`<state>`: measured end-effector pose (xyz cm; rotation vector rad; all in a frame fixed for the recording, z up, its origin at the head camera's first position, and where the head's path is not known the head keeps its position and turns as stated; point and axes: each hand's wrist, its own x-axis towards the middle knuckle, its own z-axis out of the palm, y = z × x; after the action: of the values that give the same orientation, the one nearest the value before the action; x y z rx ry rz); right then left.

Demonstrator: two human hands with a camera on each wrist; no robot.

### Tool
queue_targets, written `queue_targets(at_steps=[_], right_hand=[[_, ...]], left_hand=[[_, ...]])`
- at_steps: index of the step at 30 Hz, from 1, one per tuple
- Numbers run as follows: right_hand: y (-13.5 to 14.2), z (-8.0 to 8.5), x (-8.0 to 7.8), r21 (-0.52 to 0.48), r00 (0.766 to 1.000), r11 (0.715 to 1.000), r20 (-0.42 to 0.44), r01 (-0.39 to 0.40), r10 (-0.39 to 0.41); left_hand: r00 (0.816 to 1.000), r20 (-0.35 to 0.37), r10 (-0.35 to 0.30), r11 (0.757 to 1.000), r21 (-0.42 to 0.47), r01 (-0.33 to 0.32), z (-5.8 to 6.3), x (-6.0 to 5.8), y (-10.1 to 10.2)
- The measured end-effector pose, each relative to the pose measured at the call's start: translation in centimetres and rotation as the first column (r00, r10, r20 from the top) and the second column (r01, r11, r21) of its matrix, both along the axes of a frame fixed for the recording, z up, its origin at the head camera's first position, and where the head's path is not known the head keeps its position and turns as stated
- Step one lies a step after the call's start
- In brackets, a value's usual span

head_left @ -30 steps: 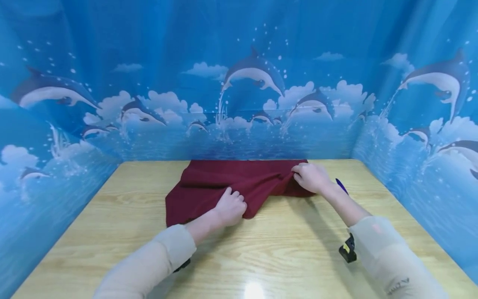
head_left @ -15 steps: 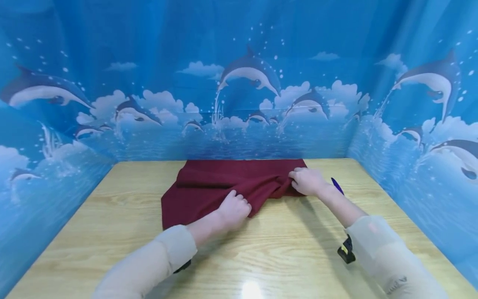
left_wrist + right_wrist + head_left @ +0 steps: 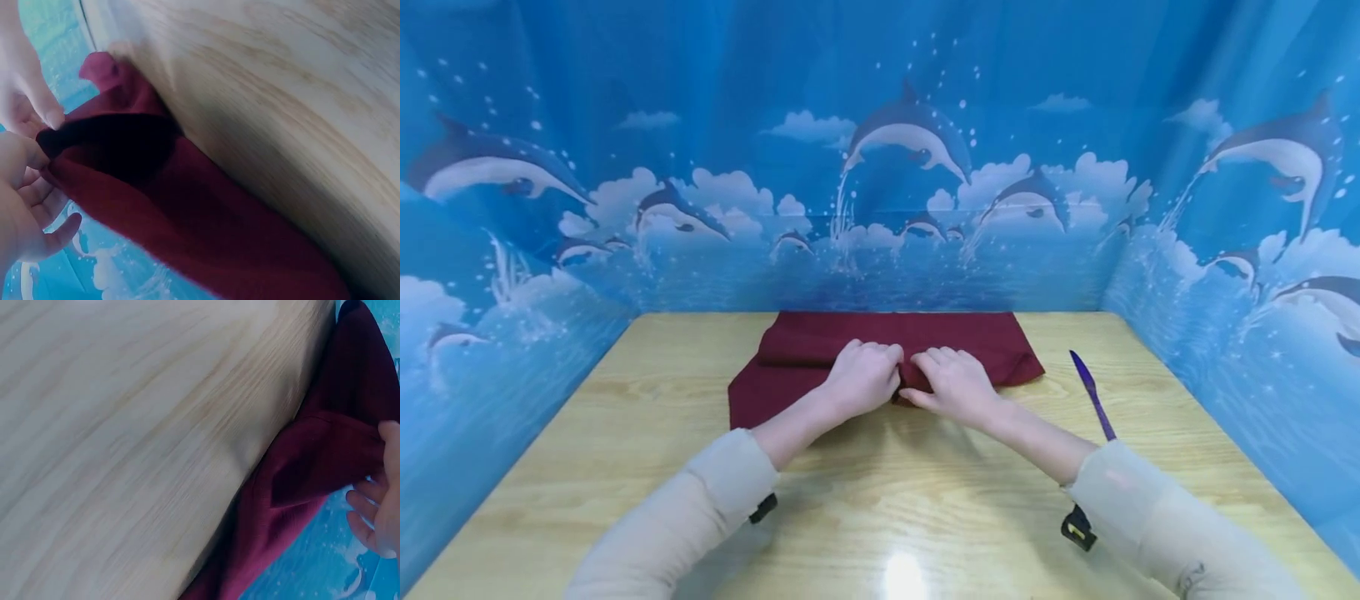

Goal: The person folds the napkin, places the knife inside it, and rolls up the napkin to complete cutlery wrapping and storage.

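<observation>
A dark red cloth (image 3: pixel 940 329) lies at the far side of the wooden table, its near edge lifted in the middle. My left hand (image 3: pixel 865 375) grips that raised edge, fingers curled over it. Close beside it, my right hand (image 3: pixel 955 383) pinches the same edge between thumb and fingers. From the left wrist, the cloth (image 3: pixel 206 219) forms a hollow fold with a dark inside, and fingertips of both hands meet at its rim. In the right wrist view, the right hand (image 3: pixel 384 500) is partly cut off by the frame, with its thumb on the cloth.
A purple knife (image 3: pixel 1092 387) lies on the table (image 3: pixel 880 500) to the right, its lower end behind the right forearm. A blue dolphin-print curtain (image 3: pixel 760 167) stands along the back and both sides.
My right hand has moved left from the cloth's right end to the middle, beside the left hand. The cloth's right corner now lies spread, and more of the knife shows.
</observation>
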<state>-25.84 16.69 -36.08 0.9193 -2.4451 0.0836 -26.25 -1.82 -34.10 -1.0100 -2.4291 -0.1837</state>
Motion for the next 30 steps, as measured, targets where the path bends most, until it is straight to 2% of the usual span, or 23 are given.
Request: queue_targets(at_steps=[4, 8, 11, 13, 16, 19, 24, 27, 30], right_hand=[[-1.6, 0.1, 0.1, -0.095, 0.996, 0.991, 0.034, 0.089, -0.086], [-1.7, 0.5, -0.1, -0.112, 0.994, 0.988, -0.002, 0.11, -0.11], [-1.1, 0.8, -0.1, -0.107, 0.992, 0.989, -0.053, 0.105, -0.111], [-0.5, 0.9, 0.0, -0.11, 0.99, 0.988, -0.075, 0.107, -0.116], [0.3, 0.9, 0.1, -0.108, 0.986, 0.983, -0.071, 0.146, -0.154], [1.0, 1.0, 0.0, -0.104, 0.974, 0.969, -0.003, 0.223, -0.224], [1.4, 1.2, -0.8, -0.064, 0.928, 0.937, 0.172, 0.345, -0.33], [1.9, 1.5, -1.1, -0.025, 0.906, 0.93, 0.233, 0.367, -0.352], [2.8, 2.3, -1.2, -0.017, 0.905, 0.933, 0.251, 0.36, -0.345]], left_hand=[[0.999, 0.044, -0.009, 0.998, 0.055, 0.007, 0.4, 0.0, -0.4], [0.993, 0.1, 0.063, 0.996, -0.063, -0.056, 0.0, 0.2, -1.3], [0.983, 0.123, 0.138, 0.979, -0.169, -0.116, -0.8, 0.4, -2.7], [0.976, 0.129, 0.176, 0.97, -0.193, -0.149, -1.3, 0.5, -4.3], [0.965, 0.145, 0.219, 0.965, -0.18, -0.192, -1.5, 0.6, -6.9], [0.95, 0.181, 0.254, 0.961, -0.161, -0.226, -0.7, 0.7, -9.2], [0.923, 0.258, 0.285, 0.957, -0.133, -0.258, 1.3, 0.8, -11.8], [0.9, 0.312, 0.304, 0.952, -0.142, -0.273, 2.1, 1.0, -12.9], [0.879, 0.334, 0.341, 0.938, -0.182, -0.295, 2.5, 1.2, -14.2]])
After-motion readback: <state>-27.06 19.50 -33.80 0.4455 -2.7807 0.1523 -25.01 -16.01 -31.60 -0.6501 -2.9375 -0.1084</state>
